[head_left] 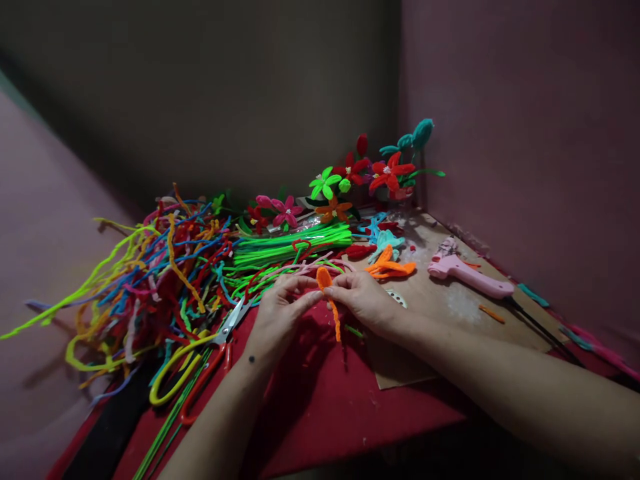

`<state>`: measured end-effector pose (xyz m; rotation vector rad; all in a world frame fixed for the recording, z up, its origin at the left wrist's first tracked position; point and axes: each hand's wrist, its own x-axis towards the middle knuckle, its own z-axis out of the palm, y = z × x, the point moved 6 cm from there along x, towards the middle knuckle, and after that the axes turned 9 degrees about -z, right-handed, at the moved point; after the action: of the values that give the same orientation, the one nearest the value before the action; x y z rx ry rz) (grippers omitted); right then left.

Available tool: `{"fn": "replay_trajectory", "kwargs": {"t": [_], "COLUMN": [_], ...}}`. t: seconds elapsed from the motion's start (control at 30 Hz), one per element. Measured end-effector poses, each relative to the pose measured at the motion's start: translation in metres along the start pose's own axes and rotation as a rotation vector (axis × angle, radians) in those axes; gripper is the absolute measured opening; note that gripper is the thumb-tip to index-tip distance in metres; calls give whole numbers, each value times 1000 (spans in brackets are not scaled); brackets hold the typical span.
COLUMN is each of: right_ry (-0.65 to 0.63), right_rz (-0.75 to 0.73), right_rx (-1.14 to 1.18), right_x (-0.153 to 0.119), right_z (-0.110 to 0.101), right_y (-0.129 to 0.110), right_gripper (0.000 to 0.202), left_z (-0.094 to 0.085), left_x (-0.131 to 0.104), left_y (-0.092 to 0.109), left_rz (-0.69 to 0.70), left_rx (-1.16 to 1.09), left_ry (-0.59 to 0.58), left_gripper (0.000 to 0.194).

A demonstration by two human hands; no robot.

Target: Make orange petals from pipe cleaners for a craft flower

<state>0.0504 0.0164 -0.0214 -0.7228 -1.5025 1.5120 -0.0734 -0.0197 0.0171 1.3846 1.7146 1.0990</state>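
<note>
Orange loop (324, 277) pinched between two hands

The step in hand looks like shaping a fuzzy strip into a petal. The loop is held up over the front of the red bench (390, 427), its tail (337, 323) hanging below. The left hand's (287, 300) grip is nearly closed, fingertips at the loop's left side; the right hand's (360, 300) grip is closed on its base. The next move seems to call for a firm pinch there while the tail is twisted. Orange petals (393, 265) lie just beyond the right hand.
</note>
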Motion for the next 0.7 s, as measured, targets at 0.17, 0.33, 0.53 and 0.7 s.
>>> {"fn": "replay_trajectory", "kwargs": {"t": [0.17, 0.33, 0.53, 0.7], "right_ry": [-69, -106, -48, -52], "right_rz": [0, 3, 36, 4], "right_rx": [55, 85, 51, -35], "right_x": [0, -3, -4, -3], "right_z": [5, 8, 6, 5], "right_y": [4, 4, -1, -2], "right_gripper": [19, 21, 21, 19], "left_z": [8, 11, 12, 10], "left_x": [-2, -8, -9, -5], "left_y": [-3, -5, -5, -13], "left_rz": [-112, -166, -139, -184], "left_rx": [-80, -127, -168, -308], "left_ry": [-110, -110, -152, -152], "left_gripper": [19, 19, 19, 22]}}
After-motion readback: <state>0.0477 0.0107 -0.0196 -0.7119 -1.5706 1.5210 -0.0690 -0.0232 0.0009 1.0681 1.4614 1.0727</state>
